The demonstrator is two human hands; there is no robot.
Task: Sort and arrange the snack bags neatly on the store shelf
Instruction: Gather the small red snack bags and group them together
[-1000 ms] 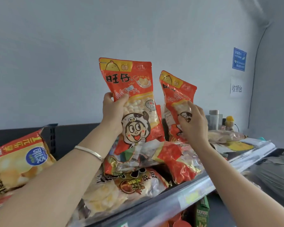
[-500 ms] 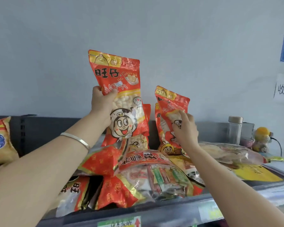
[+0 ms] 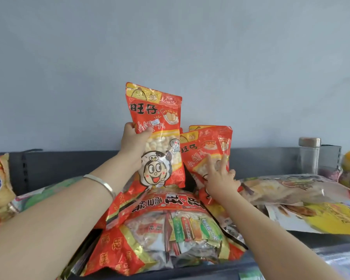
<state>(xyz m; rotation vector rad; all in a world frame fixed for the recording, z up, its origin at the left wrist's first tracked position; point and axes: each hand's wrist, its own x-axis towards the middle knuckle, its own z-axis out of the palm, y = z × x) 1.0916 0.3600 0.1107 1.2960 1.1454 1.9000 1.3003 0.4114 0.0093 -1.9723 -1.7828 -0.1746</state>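
On the store shelf (image 3: 69, 164) I am working through a job that I judge barely begun: the big mixed-snack bag (image 3: 170, 225) is sprawling along the front edge atop a jumble of others, and the flat bags (image 3: 291, 188) are lying slack toward the right end, none of them sorted yet. My left hand (image 3: 132, 146) is gripping one red snack bag (image 3: 160, 122) by its side, holding it upright above the middle of the pile. My right hand (image 3: 220, 178), fingers spread wide and flat, is steadying the matching red bags (image 3: 208, 146) standing at the back edge.
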